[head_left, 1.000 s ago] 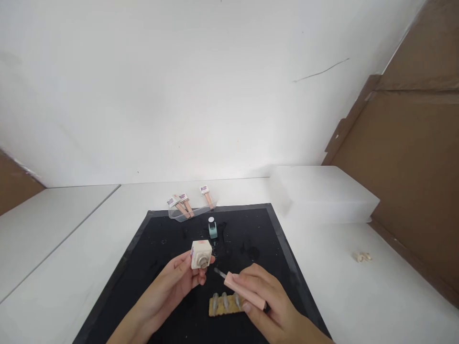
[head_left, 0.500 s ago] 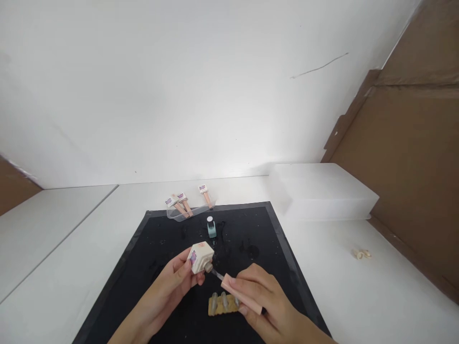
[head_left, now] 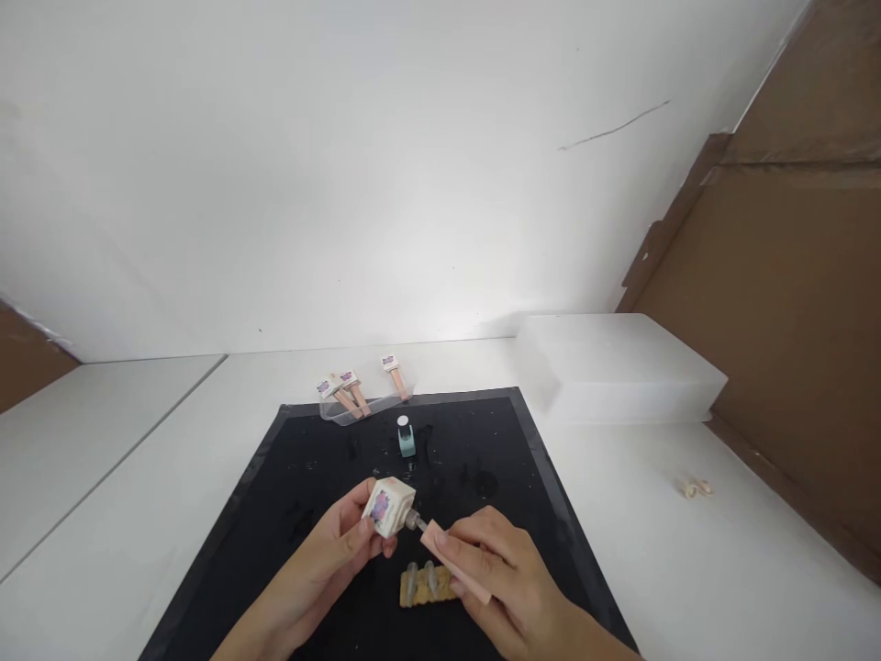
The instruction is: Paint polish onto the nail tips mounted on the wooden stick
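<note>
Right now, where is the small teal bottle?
In the head view, the small teal bottle stands upright on the far middle of the black mat, behind both hands and just in front of the clear tray.

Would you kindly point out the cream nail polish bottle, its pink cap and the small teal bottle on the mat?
cream nail polish bottle (head_left: pixel 387 508), head view, on its front face.
pink cap (head_left: pixel 451 571), head view, on the middle of its long handle.
small teal bottle (head_left: pixel 406 444), head view, on its teal body.

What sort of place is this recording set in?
Probably a makeshift nail-painting station: a black mat on a white table, polish bottles about, and false nails on a holder below the hands.
</note>
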